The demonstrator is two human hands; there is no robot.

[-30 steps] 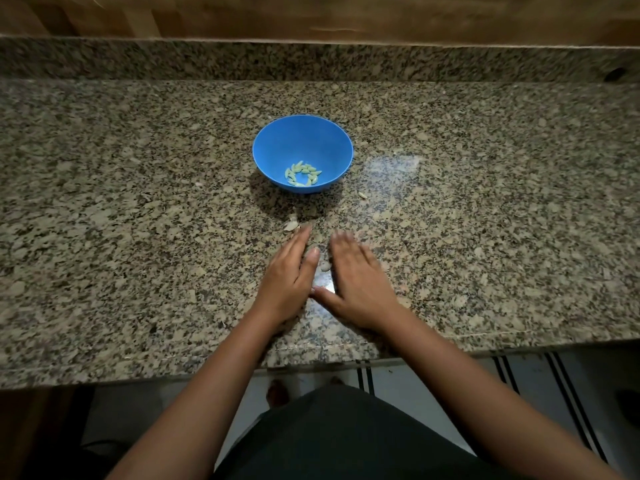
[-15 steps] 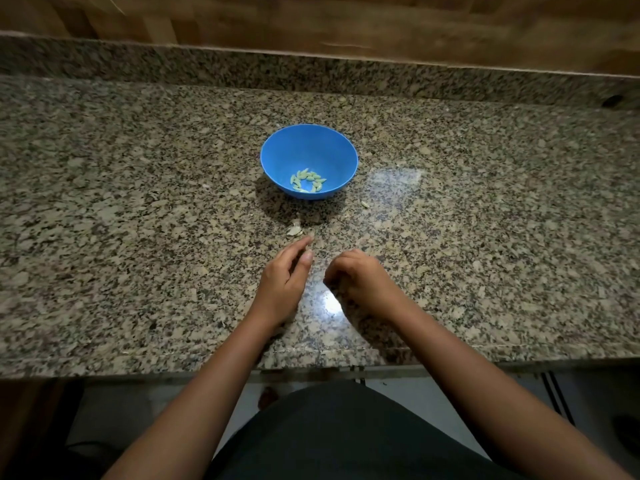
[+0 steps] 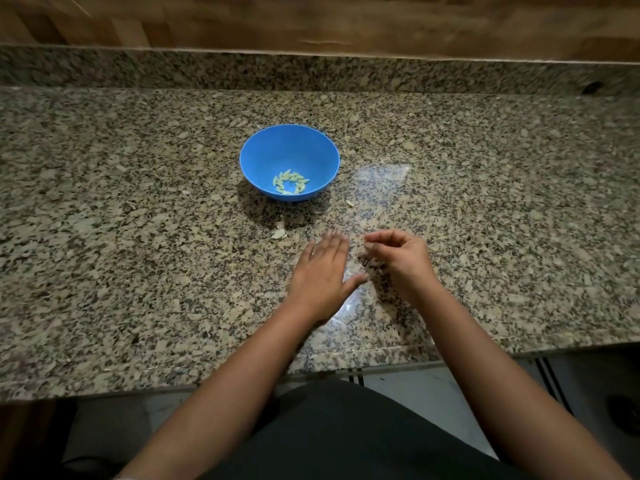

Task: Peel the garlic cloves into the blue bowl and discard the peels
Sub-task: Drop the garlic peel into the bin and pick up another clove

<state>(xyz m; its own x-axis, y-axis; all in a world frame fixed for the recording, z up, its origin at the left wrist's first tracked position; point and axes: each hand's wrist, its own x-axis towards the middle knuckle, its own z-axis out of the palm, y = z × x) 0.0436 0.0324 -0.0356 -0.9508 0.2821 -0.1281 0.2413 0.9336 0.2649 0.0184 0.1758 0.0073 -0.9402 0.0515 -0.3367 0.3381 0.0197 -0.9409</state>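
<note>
On the speckled worktop [image 3: 138, 237], just short of the bowl: right hand [image 3: 403, 259] curled, fingers [image 3: 372, 244] bunched toward the thumb as if pinching up scraps — too small and dim to tell whether any peel is actually held. Flat on the stone a second ago, clenched half a second ago, now lifted a little and drawn right. Left hand [image 3: 320, 271] flat again, fingers straight and together, palm down on the stone, thumb spread toward the right hand; slid forward since the last picture. Reads as sweeping and gathering loose skins, so probably the discard step, with peeling done or nearly so.

Outward from there: a pale, papery peel [image 3: 278, 233] lying just ahead and left of the left hand, untouched and in the same spot as before; a smaller flake [image 3: 350, 203] near the bowl's right side. Beyond, the blue bowl [image 3: 263, 161] — smooth plastic, round, deep — holding the peeled garlic cloves [image 3: 291, 182], small pointed slivers, pale green in this light, ringed at the bottom. Worktop polished granite, glossy patches catching light. Wood-grain wall behind.
</note>
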